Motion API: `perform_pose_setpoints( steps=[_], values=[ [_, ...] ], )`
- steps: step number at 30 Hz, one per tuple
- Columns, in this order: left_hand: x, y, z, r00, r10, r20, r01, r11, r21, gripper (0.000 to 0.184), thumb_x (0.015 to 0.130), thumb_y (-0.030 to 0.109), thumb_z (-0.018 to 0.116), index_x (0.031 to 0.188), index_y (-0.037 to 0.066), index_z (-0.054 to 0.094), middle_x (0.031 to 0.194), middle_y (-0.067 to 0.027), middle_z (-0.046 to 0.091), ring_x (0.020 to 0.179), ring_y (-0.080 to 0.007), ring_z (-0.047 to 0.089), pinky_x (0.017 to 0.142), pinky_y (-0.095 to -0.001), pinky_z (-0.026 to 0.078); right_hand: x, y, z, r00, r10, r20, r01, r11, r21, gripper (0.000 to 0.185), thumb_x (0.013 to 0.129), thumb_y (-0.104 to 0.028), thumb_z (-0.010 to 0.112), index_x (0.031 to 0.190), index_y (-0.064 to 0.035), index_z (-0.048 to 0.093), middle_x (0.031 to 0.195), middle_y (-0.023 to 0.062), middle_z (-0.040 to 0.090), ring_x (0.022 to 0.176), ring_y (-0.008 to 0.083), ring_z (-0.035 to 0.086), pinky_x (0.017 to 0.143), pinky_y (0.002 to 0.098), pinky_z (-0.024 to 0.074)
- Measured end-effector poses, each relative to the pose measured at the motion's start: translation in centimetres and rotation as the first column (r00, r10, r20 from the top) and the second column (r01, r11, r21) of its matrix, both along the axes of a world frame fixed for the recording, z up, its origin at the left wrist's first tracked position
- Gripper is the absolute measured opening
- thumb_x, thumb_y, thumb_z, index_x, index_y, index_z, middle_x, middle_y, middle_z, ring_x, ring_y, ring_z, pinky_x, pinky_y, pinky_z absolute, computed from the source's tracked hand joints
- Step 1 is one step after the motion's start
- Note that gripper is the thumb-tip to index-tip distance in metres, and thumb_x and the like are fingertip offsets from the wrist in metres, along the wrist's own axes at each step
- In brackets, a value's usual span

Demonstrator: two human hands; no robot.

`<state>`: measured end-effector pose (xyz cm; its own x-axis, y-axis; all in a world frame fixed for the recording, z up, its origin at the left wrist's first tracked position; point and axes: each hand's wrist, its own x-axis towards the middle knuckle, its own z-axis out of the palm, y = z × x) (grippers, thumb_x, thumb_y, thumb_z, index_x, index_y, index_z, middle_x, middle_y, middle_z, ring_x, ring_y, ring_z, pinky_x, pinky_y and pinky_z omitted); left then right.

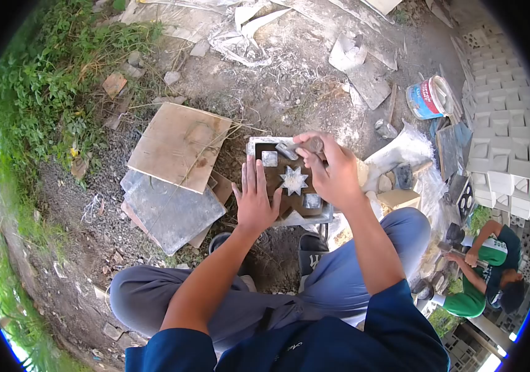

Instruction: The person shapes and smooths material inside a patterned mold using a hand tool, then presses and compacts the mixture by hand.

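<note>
On the ground before me lies a square mold (323, 217) with pale, dusty rims. A star-shaped block (293, 180) sits in its middle, with small square blocks (269, 159) near the corners. My left hand (256, 201) lies flat over the mold's left side, fingers stretched and slightly apart. Over the upper right of the mold, my right hand (337, 170) is closed around a short grey tool with a rounded end (314, 145). A greyish block (286, 150) shows just beside those fingers; whether the tool touches it I cannot tell.
Flat boards (181, 146) and a grey slab (172, 211) are stacked at the left. A paint bucket (426, 99) stands at the upper right, near stacked pale blocks (500, 118). Stones and plastic sheeting (410, 149) lie right of the mold. Another person (488, 266) crouches at the far right.
</note>
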<state>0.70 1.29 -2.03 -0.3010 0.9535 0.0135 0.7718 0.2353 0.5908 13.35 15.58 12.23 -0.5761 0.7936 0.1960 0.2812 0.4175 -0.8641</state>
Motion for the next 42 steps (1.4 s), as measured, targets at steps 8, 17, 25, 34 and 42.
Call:
perform_pose_setpoints(
  steps=[8,17,25,34,42],
  values=[
    [0.1,0.0,0.3,1.000,0.000,0.008,0.000,1.000,-0.009,0.088,0.103,0.039,0.058,0.168,0.002,0.012,0.175,-0.0241,0.011,0.159,-0.0468,0.018,0.115,-0.0784,0.025,-0.2,0.0,-0.9,0.999,-0.007,-0.036,0.009,0.998,0.057,0.033,0.092,0.012,0.065,0.120,-0.0050,0.062,0.097,0.0134,0.073,0.080,0.0250,0.075,0.071,0.0343,0.0575],
    [-0.1,0.1,0.3,1.000,-0.001,-0.006,0.000,0.999,-0.042,0.088,0.103,0.040,0.058,0.168,0.003,0.012,0.174,-0.0242,0.011,0.159,-0.0476,0.020,0.115,-0.0784,0.027,0.2,-0.6,-0.4,0.996,0.066,0.061,-0.077,0.979,0.190,0.031,0.097,0.012,0.059,0.123,-0.0036,0.059,0.110,0.0130,0.076,0.093,0.0185,0.077,0.080,0.0304,0.0605],
    [-0.1,0.2,0.7,1.000,0.000,0.001,0.000,1.000,-0.024,0.087,0.103,0.039,0.059,0.168,0.004,0.012,0.175,-0.0235,0.010,0.158,-0.0474,0.022,0.114,-0.0782,0.028,0.4,0.2,-0.6,0.999,-0.051,0.010,0.051,0.997,0.066,0.022,0.102,0.005,0.060,0.122,-0.0016,0.056,0.106,0.0074,0.076,0.076,0.0127,0.070,0.071,0.0277,0.0586],
    [-0.1,0.2,0.6,1.000,-0.007,-0.004,0.006,0.999,-0.046,0.089,0.103,0.037,0.058,0.168,0.004,0.009,0.175,-0.0238,0.009,0.157,-0.0480,0.023,0.115,-0.0763,0.029,0.1,0.0,-1.1,0.994,-0.099,-0.049,0.102,0.992,0.071,0.018,0.101,-0.002,0.064,0.118,-0.0042,0.059,0.085,0.0103,0.072,0.066,0.0189,0.071,0.060,0.0317,0.0536],
    [-0.2,0.2,0.2,1.000,-0.010,0.003,0.010,1.000,-0.030,0.091,0.102,0.039,0.060,0.168,0.004,0.008,0.175,-0.0245,0.009,0.157,-0.0480,0.023,0.114,-0.0769,0.029,-0.4,-0.4,-1.5,0.992,-0.107,-0.070,0.104,0.993,-0.046,0.018,0.101,-0.002,0.066,0.117,-0.0026,0.059,0.091,0.0103,0.071,0.072,0.0144,0.072,0.064,0.0308,0.0573]
  ],
)
